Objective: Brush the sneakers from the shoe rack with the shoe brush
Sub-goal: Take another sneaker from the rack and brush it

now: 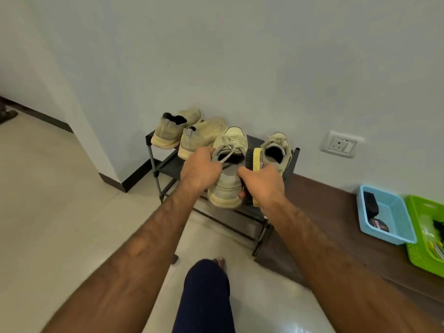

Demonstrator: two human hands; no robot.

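Note:
My left hand [200, 168] grips a pale beige sneaker [229, 181] by its collar, heel toward me, above the front of the black shoe rack [165, 168]. My right hand [263, 183] grips a shoe brush [254, 159] with a yellow back and dark bristles. Its bristles lie against the sneaker's right side. Its matching sneaker [276, 150] stands on the rack's top shelf at the right. Two tan slip-on sneakers [173, 131] [201, 137] sit on the left of the top shelf.
The rack stands against a white wall with a socket [342, 144]. On a dark wooden ledge at the right stand a blue basket [384, 213] with dark items and a green basket [426, 231]. My knee in dark trousers [206, 296] is below.

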